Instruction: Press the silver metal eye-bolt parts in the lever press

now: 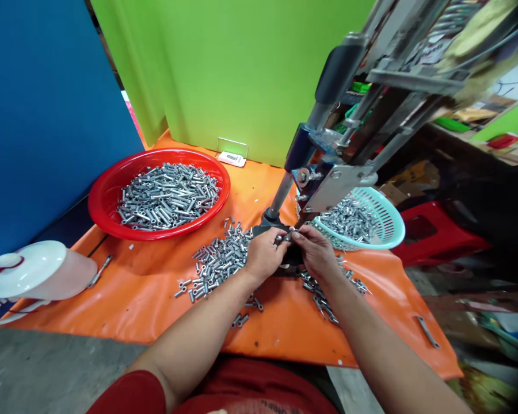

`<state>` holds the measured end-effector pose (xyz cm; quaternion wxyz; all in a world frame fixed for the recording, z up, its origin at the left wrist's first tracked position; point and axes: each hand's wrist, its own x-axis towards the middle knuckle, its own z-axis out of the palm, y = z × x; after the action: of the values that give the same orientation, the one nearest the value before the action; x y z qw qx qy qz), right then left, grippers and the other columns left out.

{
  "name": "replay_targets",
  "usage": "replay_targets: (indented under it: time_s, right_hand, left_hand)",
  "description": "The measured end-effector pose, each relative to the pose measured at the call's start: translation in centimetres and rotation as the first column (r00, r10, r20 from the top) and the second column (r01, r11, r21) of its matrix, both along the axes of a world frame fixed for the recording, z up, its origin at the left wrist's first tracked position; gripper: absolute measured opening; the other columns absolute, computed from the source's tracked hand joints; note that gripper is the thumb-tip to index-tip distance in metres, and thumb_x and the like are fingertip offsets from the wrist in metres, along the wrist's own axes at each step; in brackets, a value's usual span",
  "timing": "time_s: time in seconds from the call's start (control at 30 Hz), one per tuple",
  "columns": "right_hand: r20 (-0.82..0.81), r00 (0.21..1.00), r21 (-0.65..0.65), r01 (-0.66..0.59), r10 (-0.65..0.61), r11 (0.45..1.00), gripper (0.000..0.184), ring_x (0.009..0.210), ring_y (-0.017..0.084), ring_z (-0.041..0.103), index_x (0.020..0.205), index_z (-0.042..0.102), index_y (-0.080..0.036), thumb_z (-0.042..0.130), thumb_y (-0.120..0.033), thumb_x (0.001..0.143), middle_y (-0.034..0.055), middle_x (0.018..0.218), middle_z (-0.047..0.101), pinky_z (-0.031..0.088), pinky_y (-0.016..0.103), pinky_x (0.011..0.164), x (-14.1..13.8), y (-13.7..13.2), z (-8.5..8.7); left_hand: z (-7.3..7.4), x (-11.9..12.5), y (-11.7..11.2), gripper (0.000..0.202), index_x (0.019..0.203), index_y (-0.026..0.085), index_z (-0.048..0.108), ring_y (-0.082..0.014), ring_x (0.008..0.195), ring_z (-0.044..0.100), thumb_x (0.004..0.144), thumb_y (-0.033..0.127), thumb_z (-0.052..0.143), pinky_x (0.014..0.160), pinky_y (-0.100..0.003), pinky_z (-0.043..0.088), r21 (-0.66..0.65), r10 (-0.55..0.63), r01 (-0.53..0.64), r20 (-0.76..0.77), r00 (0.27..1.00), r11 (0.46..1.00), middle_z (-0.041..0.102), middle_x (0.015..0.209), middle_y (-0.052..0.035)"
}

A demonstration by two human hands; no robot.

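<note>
My left hand (264,250) is closed, its fingertips pinching a small metal part (280,237) in front of the press base. Close beside it on the right, my right hand (316,250) is closed too, thumb and finger on a small shiny metal piece (292,231). The fingertips hide much of both pieces. Both hands are at the foot of a hand press (271,217) with a steel column and a bracket plate (337,187). By my left hand lies a heap of metal ring-ended pieces (224,259); more metal pieces (322,299) lie under my right wrist.
A red basin (107,221) full of metal pieces stands left, a pale turquoise basket (392,227) of them behind right. A white lidded jug (47,270) is at the left edge, a small digital device (232,158) at the back. A red stool (423,230) stands right.
</note>
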<state>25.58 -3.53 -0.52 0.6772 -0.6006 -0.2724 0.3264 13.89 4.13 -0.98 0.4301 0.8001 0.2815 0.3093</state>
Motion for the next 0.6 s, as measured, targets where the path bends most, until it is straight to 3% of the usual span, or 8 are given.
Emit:
replay_targets:
  time_s: [0.23, 0.47, 0.53, 0.6]
  right_hand:
    - [0.136, 0.989, 0.018, 0.059, -0.061, 0.998, 0.03, 0.068, 0.01, 0.058, 0.082, 0.063, -0.019, 0.077, -0.038, 0.063, -0.0007, 0.079, 0.063, 0.05, 0.024, 0.066, 0.0, -0.2, -0.2]
    - [0.356, 0.931, 0.086, 0.05, -0.078, 0.995, 0.024, 0.084, 0.012, 0.058, 0.086, 0.062, -0.02, 0.069, -0.038, 0.073, 0.0014, 0.091, 0.06, 0.05, 0.026, 0.077, 0.2, -0.3, -2.0]
    - [0.38, 0.922, 0.067, 0.049, -0.071, 0.997, 0.023, 0.083, 0.012, 0.057, 0.088, 0.061, -0.02, 0.068, -0.037, 0.073, 0.0019, 0.091, 0.059, 0.049, 0.026, 0.076, 0.1, -0.6, -1.4]
    - [0.33, 0.941, 0.079, 0.053, -0.076, 0.996, 0.023, 0.078, 0.011, 0.056, 0.091, 0.059, -0.021, 0.067, -0.033, 0.073, 0.0013, 0.089, 0.058, 0.049, 0.026, 0.072, 0.2, -1.1, 0.7]
  left_hand:
    - [0.0, -0.1, 0.0, 0.018, 0.098, 0.024, 0.063, -0.0159, 0.087, 0.064, 0.081, 0.024, 0.061, 0.081, -0.027, 0.049, 0.008, -0.007, 0.007, 0.026, 1.0, 1.0, 0.07, 0.094, 0.0003]
    - [0.1, 0.5, -0.1, 0.013, 0.093, 0.023, 0.066, -0.0149, 0.085, 0.064, 0.083, 0.024, 0.057, 0.078, -0.025, 0.048, 0.073, 0.002, -0.006, 0.047, 0.999, 0.997, 0.071, 0.091, -0.0006]
    - [-0.1, 0.8, -0.1, 0.012, 0.089, 0.023, 0.067, -0.0147, 0.084, 0.064, 0.084, 0.023, 0.056, 0.077, -0.025, 0.048, 0.084, -0.008, 0.004, 0.037, 0.999, 0.996, 0.071, 0.088, -0.0005]
    - [-0.2, 0.9, -0.1, 0.012, 0.087, 0.023, 0.067, -0.0145, 0.083, 0.064, 0.084, 0.025, 0.056, 0.075, -0.024, 0.048, 0.072, -0.012, 0.009, 0.041, 0.999, 0.997, 0.071, 0.087, -0.0001]
